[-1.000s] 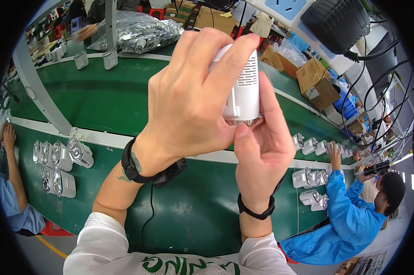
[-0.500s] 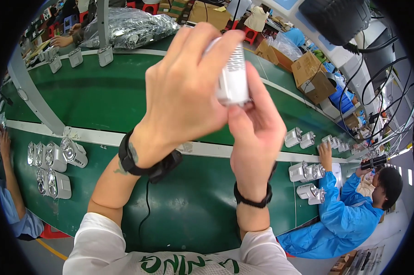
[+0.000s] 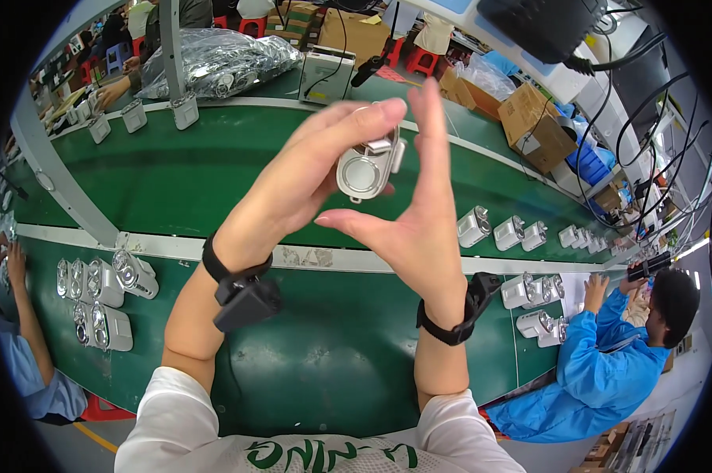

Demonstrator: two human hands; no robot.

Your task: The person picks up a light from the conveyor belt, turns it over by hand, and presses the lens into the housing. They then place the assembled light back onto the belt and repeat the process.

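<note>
Raised over the green tabletop (image 3: pixel 206 173), a white device (image 3: pixel 368 164) is clamped in the fingers of the left hand (image 3: pixel 304 162), so its round end (image 3: pixel 362 178) faces the camera; the right hand's (image 3: pixel 420 230) fingers spread beside it, contact hard to tell.

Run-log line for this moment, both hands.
left hand: holds white device | right hand: open beside it | below: green surface

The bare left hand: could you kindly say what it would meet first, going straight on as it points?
Probably the bare right hand, at its upright fingers, though depth is unclear.
</note>
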